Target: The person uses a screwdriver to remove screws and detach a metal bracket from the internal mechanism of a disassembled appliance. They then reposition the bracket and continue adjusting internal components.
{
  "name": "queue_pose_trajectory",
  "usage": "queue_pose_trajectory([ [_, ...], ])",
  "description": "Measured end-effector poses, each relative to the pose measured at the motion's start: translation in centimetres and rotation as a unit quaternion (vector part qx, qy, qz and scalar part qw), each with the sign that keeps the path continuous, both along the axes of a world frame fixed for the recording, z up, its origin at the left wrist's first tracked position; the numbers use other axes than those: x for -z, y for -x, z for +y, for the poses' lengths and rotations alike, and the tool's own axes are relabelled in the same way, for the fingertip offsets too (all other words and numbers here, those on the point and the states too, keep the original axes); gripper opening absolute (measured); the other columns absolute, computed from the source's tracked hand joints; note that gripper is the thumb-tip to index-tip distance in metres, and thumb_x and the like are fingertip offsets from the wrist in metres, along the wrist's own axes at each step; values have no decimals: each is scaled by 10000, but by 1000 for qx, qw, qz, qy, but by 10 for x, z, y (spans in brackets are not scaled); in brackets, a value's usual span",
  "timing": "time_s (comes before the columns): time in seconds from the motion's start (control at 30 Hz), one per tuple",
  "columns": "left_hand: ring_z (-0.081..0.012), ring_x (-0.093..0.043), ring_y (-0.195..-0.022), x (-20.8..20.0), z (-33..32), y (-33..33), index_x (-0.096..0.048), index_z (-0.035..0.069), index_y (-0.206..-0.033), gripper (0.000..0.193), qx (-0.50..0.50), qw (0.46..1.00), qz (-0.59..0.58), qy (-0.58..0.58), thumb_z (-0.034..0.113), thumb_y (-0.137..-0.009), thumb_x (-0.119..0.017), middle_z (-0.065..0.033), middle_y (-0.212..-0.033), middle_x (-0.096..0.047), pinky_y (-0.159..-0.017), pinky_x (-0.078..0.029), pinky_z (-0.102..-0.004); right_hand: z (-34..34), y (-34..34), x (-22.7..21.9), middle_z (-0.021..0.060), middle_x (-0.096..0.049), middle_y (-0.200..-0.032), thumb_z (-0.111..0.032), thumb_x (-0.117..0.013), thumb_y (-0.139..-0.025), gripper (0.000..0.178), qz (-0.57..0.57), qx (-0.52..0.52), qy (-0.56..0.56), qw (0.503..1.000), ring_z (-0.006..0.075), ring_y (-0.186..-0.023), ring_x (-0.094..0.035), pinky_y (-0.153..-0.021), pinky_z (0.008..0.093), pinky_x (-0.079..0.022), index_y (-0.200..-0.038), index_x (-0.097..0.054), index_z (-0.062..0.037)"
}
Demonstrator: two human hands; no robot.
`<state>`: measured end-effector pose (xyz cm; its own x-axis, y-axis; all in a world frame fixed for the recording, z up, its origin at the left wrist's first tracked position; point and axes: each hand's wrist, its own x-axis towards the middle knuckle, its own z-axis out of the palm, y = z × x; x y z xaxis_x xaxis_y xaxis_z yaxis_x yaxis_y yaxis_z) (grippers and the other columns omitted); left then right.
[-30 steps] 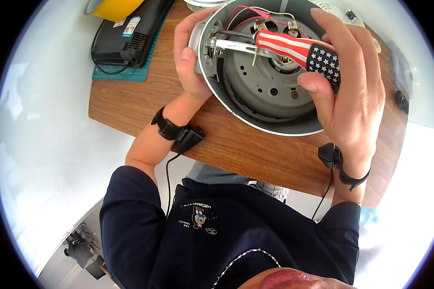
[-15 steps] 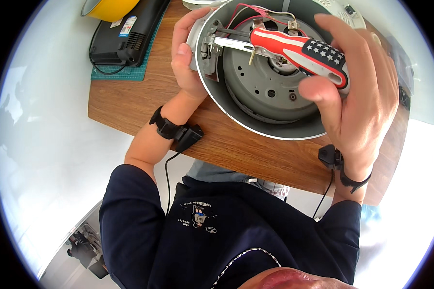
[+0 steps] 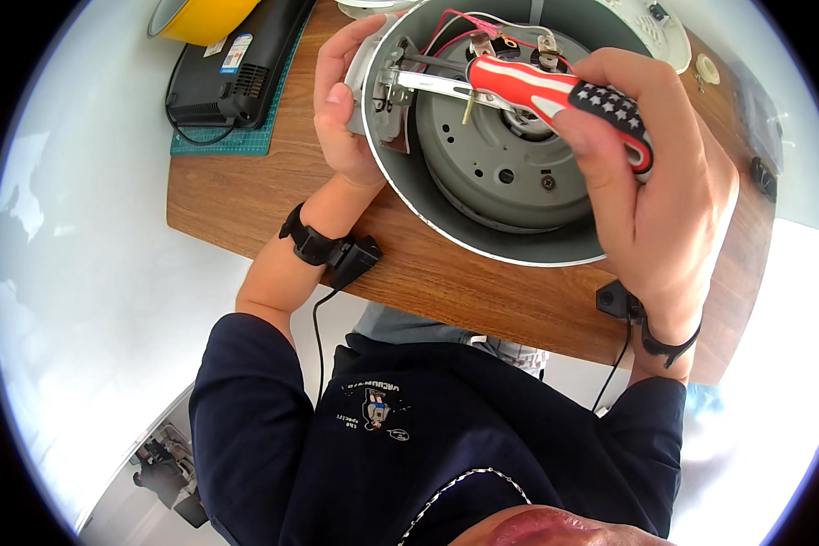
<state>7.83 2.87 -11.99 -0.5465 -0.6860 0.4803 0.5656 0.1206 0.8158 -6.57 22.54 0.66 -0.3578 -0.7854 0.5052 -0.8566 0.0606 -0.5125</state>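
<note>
from afar i see open desk (image 3: 482, 296) between its near edge and one round metal pot (image 3: 491, 244). my right grip (image 3: 669, 182) pinches one striped screwdriver (image 3: 523, 82) inside the pot's rim; my left grip (image 3: 348, 114) clasps the pot's left side. one yellow bowl (image 3: 211, 20) sits far left.

over the metal pot (image 3: 491, 240), the right hand's (image 3: 673, 187) thumb and forefinger, spread half a second ago, have closed around the screwdriver (image 3: 523, 80) handle; right of the pot, a cream-coloured cap (image 3: 708, 69) has emerged from behind the fingers.
</note>
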Motion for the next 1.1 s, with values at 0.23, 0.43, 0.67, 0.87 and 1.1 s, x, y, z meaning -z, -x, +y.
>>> queue_pose_trajectory([
  [0.23, -299, -588, -1258, 1, -1, 1, -431, -70, -1427, 700, 9, 1000, 1, -17, 444, -951, -449, -245, -1377, -573, -1069, -484, -426, -3, 9, 0, 84, -632, -940, -72, -828, -790, 366, 107, -86, 59, 989, 269, -780, -619, -691, 336, -514, -1128, -688, -74],
  [0.43, -303, -580, -1266, 1, -3, 0, -430, -79, -1422, 690, 24, 999, 6, -27, 422, -947, -442, -252, -1380, -567, -1077, -475, -423, 0, 0, 2, 81, -622, -923, -106, -818, -802, 407, 95, -32, 57, 993, 271, -778, -620, -696, 345, -518, -1185, -683, -79],
  [0.67, -302, -587, -1254, 2, -5, 0, -437, -83, -1416, 691, 18, 1000, 2, -16, 425, -949, -437, -260, -1373, -569, -1068, -480, -424, 4, 6, -4, 83, -585, -939, -29, -798, -759, 418, 106, -79, 20, 991, 269, -797, -601, -692, 347, -509, -1162, -705, -90],
  [0.87, -301, -602, -1234, -1, -2, -1, -437, -84, -1418, 691, 36, 999, 2, -32, 432, -958, -448, -253, -1365, -578, -1061, -488, -423, 0, 10, -2, 89, -570, -982, 35, -781, -682, 425, 147, -107, 48, 982, 270, -844, -602, -725, 356, -511, -1085, -723, -88],
  [1.1, -301, -573, -1283, 1, 1, 3, -412, -49, -1432, 685, 22, 1000, 5, 4, 443, -959, -475, -248, -1417, -541, -1088, -480, -438, -2, 11, -1, 88, -607, -1043, 13, -785, -726, 386, 128, -109, 67, 984, 276, -863, -623, -727, 357, -522, -1095, -712, -76],
])
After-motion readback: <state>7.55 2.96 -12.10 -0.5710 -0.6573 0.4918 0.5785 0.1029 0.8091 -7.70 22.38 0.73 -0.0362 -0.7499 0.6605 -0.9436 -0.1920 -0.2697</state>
